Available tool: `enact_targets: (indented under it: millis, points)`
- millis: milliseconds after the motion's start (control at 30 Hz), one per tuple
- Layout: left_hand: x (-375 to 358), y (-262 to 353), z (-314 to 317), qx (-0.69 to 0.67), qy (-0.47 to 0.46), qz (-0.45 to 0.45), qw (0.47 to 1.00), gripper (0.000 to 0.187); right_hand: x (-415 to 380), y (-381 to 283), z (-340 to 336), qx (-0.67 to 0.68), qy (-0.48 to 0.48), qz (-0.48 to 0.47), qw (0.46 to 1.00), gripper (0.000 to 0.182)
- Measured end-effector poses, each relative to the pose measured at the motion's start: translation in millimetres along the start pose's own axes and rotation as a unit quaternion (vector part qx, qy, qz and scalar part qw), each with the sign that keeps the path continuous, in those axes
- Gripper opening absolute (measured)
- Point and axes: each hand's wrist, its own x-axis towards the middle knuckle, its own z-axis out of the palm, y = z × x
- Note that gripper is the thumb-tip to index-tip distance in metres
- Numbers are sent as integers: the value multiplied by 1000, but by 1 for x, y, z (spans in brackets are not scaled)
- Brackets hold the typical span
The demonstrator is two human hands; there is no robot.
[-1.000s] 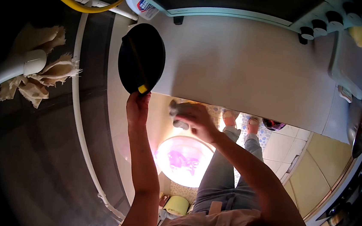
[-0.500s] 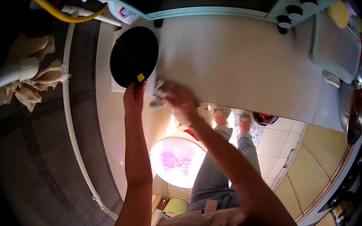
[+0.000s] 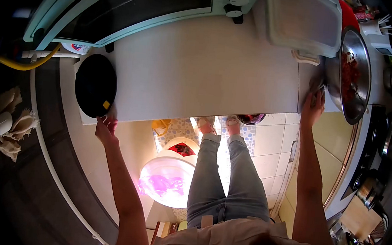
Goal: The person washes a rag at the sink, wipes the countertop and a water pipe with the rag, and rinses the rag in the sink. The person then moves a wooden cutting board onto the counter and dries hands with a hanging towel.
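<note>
A round black pan or lid (image 3: 95,83) with a small yellow square stands at the left end of the pale counter (image 3: 201,67). My left hand (image 3: 107,129) has its fingers at the lower edge of this black item. At the counter's right part, my right hand (image 3: 314,106) presses on a greyish cloth (image 3: 317,91), beside a large steel bowl (image 3: 363,102). Red chopped food lies in the bowl.
A teal oven (image 3: 168,13) stands along the back. A clear plastic container (image 3: 302,24) is at the back right. Below are a glowing pinkish-white tub (image 3: 167,180) and my legs. A cutting board (image 3: 360,218) lies at the lower right.
My right hand has moved with the cloth from beside the black item to the counter's right part, near the bowl. The camera view has shifted right; my left hand stays at the black item.
</note>
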Motion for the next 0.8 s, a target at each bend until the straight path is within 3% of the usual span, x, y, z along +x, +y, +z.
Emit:
enact_targets:
  millis: [100,167,200,267,333,367,400,500,533,567,667,700,800]
  points:
    - [-28,-2,-5,5,60,28,998,34,6,-39,27,53,-37,-49,997,35]
    - [-40,-11,-13,-18,76,20,997,34,-14,-90,33,67,-89,-109,988,40]
    - [-44,-16,-17,-27,82,4,996,33,-23,-121,26,58,-71,-180,979,45]
    - [-51,-31,-20,-53,100,-29,993,33,-56,-167,14,146,-225,-194,944,44]
    - [-64,-40,-13,-43,95,-36,994,32,-107,-209,15,242,-198,-287,905,44]
    - [-72,-43,-9,-36,94,-38,994,31,-117,-231,-2,236,-246,-308,888,48]
    - [-82,-42,-1,-48,84,-39,995,30,-115,-245,-15,249,-284,-304,875,50]
    - [-108,-34,16,4,23,-29,999,29,-99,-204,-2,222,-314,-385,839,47]
    - [-116,-33,22,22,0,-27,999,28,-77,-179,-10,186,-289,-388,855,46]
    - [-119,-33,27,34,-11,-30,999,27,-67,-143,1,215,-217,-341,889,43]
    - [-133,-36,31,58,-26,-36,997,22,-17,-47,0,145,-122,-161,969,45]
    - [-136,-37,32,62,-30,-39,997,22,-1,-39,-15,60,-117,-126,983,49]
    - [-151,-47,36,48,-37,-54,997,21,-6,-51,12,26,-64,-92,993,45]
